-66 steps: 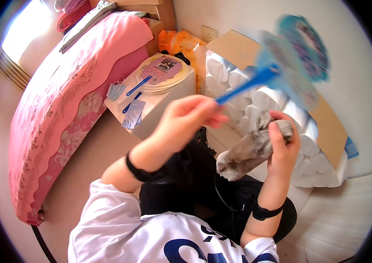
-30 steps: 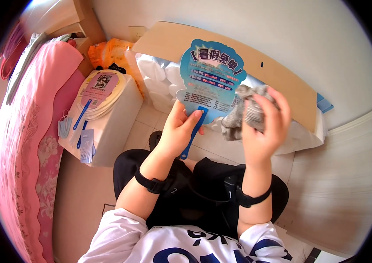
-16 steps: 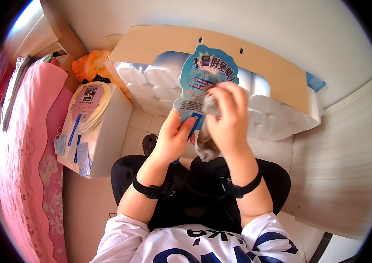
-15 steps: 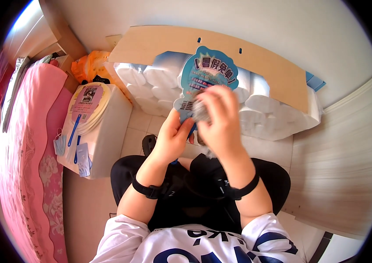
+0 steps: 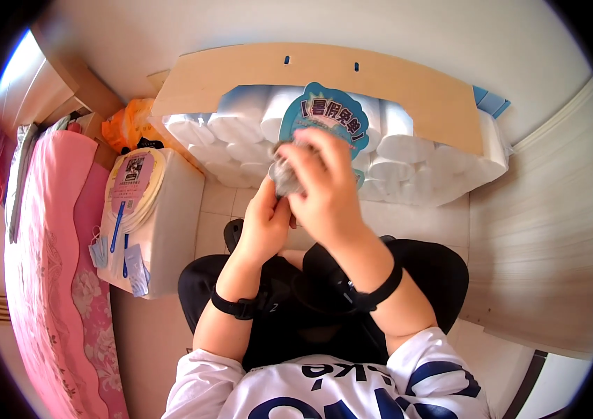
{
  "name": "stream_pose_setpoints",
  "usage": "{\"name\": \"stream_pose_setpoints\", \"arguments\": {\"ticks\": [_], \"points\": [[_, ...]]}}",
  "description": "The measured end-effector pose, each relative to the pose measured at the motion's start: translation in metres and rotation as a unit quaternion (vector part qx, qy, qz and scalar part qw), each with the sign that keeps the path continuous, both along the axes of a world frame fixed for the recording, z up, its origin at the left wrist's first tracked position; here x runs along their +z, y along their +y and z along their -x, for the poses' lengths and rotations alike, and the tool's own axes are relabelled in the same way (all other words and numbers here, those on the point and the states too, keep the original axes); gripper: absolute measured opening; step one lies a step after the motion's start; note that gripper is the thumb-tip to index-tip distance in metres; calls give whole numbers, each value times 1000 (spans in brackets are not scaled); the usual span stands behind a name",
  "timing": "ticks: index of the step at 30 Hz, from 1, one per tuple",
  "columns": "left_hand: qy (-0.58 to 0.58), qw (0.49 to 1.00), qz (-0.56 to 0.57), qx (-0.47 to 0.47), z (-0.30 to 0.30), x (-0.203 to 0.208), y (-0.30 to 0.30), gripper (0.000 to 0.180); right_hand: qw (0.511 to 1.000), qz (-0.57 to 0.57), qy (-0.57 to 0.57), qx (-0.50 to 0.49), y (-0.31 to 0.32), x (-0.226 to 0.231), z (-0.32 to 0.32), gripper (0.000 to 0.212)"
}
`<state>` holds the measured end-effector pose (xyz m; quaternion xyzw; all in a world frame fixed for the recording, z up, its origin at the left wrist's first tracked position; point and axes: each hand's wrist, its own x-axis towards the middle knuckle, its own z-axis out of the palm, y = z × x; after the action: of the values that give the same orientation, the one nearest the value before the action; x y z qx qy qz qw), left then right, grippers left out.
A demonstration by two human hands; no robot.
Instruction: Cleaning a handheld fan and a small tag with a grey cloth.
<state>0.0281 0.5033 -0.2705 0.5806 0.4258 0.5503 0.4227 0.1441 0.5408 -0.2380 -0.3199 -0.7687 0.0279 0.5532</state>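
Left hand [image 5: 263, 227] grips the fan [image 5: 324, 122]; right hand [image 5: 321, 188], rag [image 5: 284, 174] bunched inside, has slid lower across it.

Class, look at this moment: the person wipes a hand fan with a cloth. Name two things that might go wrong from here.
The left hand grips the blue fan only low down, so pressure from the right hand with the grey cloth might bend it or twist it loose. The stacked paper rolls stand close behind; a wide stroke might knock them.
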Motion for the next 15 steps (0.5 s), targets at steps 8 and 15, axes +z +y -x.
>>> {"name": "stream_pose_setpoints", "arguments": {"ticks": [8,15], "points": [[78,992,92,-25,-6,7,-3,31,994,11,82,-71,14,6,-28,46],[137,989,53,33,4,-1,-2,26,993,30,94,-67,16,0,-18,49]]}}
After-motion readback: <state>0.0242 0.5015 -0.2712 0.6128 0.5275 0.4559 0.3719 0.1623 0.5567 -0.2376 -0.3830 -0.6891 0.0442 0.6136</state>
